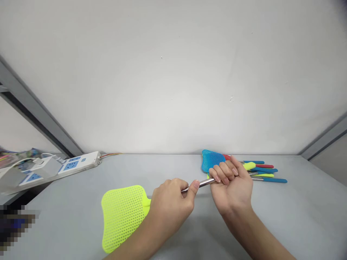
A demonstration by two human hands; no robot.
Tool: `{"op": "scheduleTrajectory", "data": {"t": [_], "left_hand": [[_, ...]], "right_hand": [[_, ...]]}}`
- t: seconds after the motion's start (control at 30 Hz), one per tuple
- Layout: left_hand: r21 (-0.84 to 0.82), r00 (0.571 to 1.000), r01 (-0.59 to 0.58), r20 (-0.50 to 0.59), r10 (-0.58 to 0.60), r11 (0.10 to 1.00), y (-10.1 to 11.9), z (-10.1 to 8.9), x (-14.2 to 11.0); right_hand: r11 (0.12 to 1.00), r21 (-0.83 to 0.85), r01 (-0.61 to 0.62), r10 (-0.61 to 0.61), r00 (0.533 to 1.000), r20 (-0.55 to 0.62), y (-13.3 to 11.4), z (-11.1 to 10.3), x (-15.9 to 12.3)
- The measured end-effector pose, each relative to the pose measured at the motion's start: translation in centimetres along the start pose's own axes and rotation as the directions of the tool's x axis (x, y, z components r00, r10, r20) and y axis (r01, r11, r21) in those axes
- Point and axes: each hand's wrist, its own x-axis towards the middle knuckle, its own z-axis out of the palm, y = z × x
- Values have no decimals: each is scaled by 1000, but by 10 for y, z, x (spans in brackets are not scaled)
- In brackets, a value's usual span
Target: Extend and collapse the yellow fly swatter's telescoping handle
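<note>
A yellow-green fly swatter (123, 213) with a perforated square head is held in both hands above the grey table. My left hand (172, 202) is closed around its shaft just beside the head. A stretch of bare metal rod shows between the two hands. My right hand (230, 187), palm turned up, has its fingers curled round the rod farther right. From behind that hand a yellow grip end (249, 165) sticks out. Beyond it lies a pile of fly swatters, with a blue perforated head (213, 161) on top and several blue, red and yellow handles (273, 180) pointing right.
On the left, a white power strip (84, 164) with plugged-in adapters (46, 167) lies along the table's edge. A thin red and yellow wire (111, 154) runs from it. A pale wall (168, 79) rises behind the grey table (73, 209), with metal frame posts at both sides.
</note>
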Motion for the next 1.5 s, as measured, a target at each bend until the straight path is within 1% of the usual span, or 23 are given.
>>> {"op": "scheduleTrajectory", "data": {"t": [0.07, 0.17, 0.27, 0.37, 0.47, 0.53, 0.67, 0.73, 0.83, 0.9, 1.0, 1.07, 1.23, 1.37, 1.5], "left_hand": [[-58, 999, -38, 22, 39, 998, 0, 1, 2], [-76, 996, -86, -4, 86, 993, -3, 2, 5], [-44, 993, -116, -31, 115, 992, -6, 1, 6], [-31, 987, -161, -32, 160, 986, -11, -3, 6], [-10, 980, -195, -40, 194, 981, -14, -8, 4], [-4, 976, -217, -28, 217, 976, -15, -12, 2], [-6, 965, -261, 36, 261, 965, -17, -18, 1], [12, 957, -286, 52, 285, 958, -18, -20, 2], [44, 949, -314, 42, 312, 948, -22, -22, 3], [50, 943, -332, 32, 331, 942, -24, -23, 3], [46, 926, -378, 31, 377, 925, -26, -25, 2], [62, 915, -402, 42, 400, 913, -25, -25, 1], [160, 903, -428, 53, 425, 890, -15, -21, -1], [215, 908, -412, 20, 418, 885, -9, -22, -2], [216, 915, -395, 9, 403, 893, -10, -26, -3]], "right_hand": [[998, -37, -57, 58, 998, 20, -9, 3, 3], [976, -95, -194, 196, 980, 20, -19, 3, 13], [939, -136, -317, 316, 948, -26, -25, -1, 25], [922, -140, -361, 352, 932, -88, -29, -4, 35], [930, -100, -353, 340, 932, -123, -36, -1, 38], [937, -97, -335, 322, 938, -126, -42, 1, 39], [937, -150, -315, 306, 949, -78, -52, 1, 42], [936, -163, -311, 306, 950, -53, -56, 0, 44], [938, -156, -311, 310, 950, -32, -60, -1, 47], [938, -132, -320, 318, 947, -38, -63, -1, 47], [936, -101, -339, 334, 941, -60, -68, 0, 48], [935, -106, -338, 335, 941, -46, -71, 0, 48], [957, -112, -269, 273, 961, 31, -71, 0, 48], [978, -66, -199, 201, 979, 36, -64, -3, 48], [993, -40, -111, 113, 993, 32, -54, -7, 48]]}}
